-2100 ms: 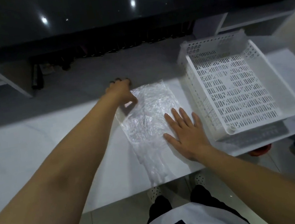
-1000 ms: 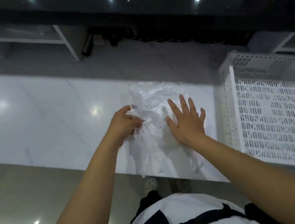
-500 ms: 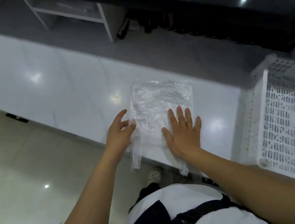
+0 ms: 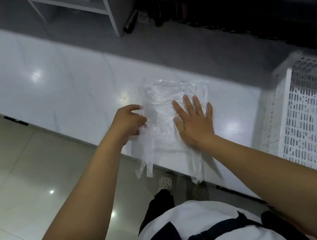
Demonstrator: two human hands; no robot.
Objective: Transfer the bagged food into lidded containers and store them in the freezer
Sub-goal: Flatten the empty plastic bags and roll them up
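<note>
An empty clear plastic bag (image 4: 162, 107) lies flat on the white counter (image 4: 67, 87), its two handle strips hanging over the near edge. My right hand (image 4: 193, 122) rests flat on the bag's right half, fingers spread. My left hand (image 4: 128, 122) is at the bag's left edge with curled fingers pinching the plastic there. No food and no lidded container is in view.
A white perforated plastic basket (image 4: 314, 118) stands on the counter to the right, empty as far as I can see. Behind the counter are a grey ledge, a white shelf frame (image 4: 84, 6) and a dark glossy surface. Tiled floor and my shoes lie below the edge.
The view has swung left, so the basket now sits at the right edge. My left hand came from the bag's far corner to its left edge. My right hand stays flat on the bag.
</note>
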